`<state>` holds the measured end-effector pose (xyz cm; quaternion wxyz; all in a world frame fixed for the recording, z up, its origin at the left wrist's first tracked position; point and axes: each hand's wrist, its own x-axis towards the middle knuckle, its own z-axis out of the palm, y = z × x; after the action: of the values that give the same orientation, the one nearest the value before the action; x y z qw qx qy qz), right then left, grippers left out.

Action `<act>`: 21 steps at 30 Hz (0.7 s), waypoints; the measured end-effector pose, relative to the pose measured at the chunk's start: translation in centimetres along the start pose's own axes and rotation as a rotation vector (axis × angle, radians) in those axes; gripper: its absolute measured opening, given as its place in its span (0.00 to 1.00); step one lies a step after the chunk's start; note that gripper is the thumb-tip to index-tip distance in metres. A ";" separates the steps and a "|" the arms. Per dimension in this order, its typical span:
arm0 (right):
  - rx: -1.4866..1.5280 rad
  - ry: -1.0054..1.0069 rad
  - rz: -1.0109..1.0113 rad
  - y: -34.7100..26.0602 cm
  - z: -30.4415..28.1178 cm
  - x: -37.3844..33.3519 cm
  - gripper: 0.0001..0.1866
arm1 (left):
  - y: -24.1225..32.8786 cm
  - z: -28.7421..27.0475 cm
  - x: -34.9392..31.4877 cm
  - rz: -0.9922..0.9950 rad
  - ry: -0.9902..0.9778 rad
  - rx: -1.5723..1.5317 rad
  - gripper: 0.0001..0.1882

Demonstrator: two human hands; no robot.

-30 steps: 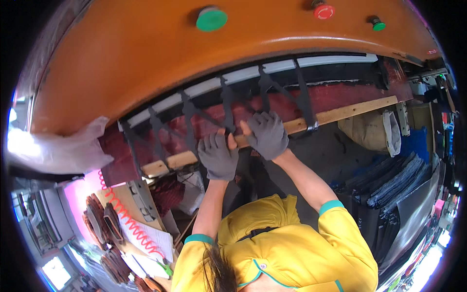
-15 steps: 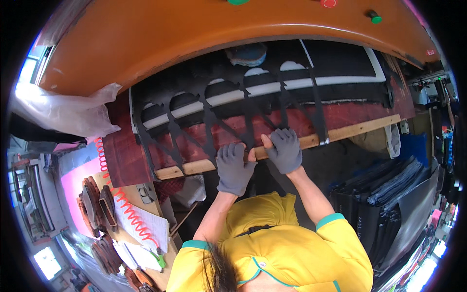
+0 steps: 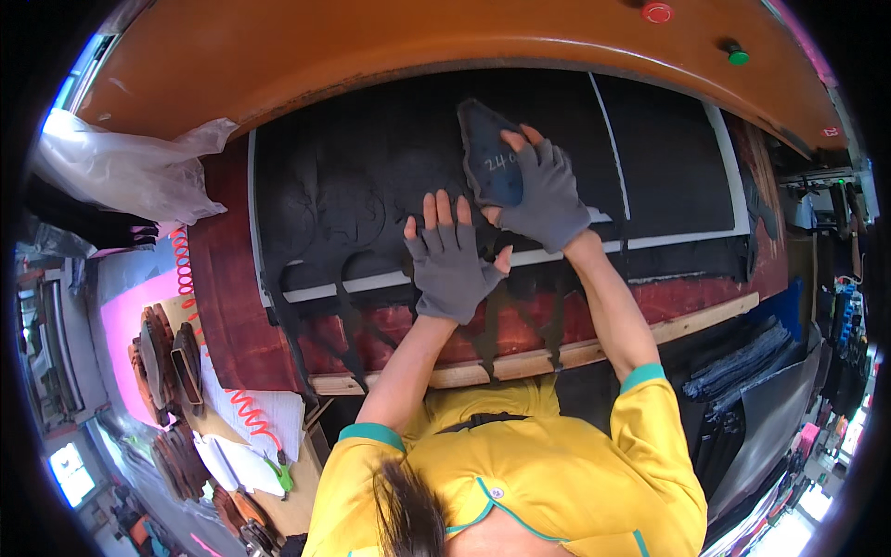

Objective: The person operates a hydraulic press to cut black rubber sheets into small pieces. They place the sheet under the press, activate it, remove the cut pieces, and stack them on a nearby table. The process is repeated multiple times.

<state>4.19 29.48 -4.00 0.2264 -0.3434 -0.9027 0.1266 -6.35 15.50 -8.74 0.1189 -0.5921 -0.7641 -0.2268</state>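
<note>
Both hands have left the front bar within the last half second and now work on the sheet. The left hand, centre of the frame, lies with fingers spread and the palm turned down over the black sheet; it grips nothing. The right hand, slightly above and to its right, is closed over the right side of a dark plate, fingertips at the upper edge and thumb at the lower one. Whether the plate is lifted or bearing on the sheet cannot be told.

The dark plate stands in the upper centre of the frame (a pale handwritten mark is on its face). Half a second ago no hand touched it, and both hands held the wooden bar. In my judgement, the work has passed from handling the bar to handling the plate.

Thin black strips hang from the sheet's near edge across the red board in the lower centre. The orange machine spans the top of the frame, with a red button at upper right.
</note>
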 end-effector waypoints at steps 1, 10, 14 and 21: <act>0.039 -0.039 -0.014 0.1 -0.1 0.2 0.52 | 0.3 -0.2 -0.7 0.000 -0.010 0.012 0.42; 1.102 -0.132 0.271 2.0 -2.1 -1.5 0.51 | 0.8 -1.8 -3.4 -0.018 -0.189 -0.006 0.41; 1.444 -0.012 0.419 4.2 -3.1 -1.8 0.53 | 1.1 -2.9 -3.5 -0.012 -0.271 -0.010 0.41; 0.952 0.054 0.334 7.2 -6.9 -3.3 0.52 | 2.9 -5.3 -4.5 -0.088 -0.405 -0.023 0.44</act>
<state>13.86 33.00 -1.91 0.3579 -0.3449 -0.6715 0.5496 -2.81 9.69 -5.60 -0.0538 -0.5930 -0.7949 -0.1169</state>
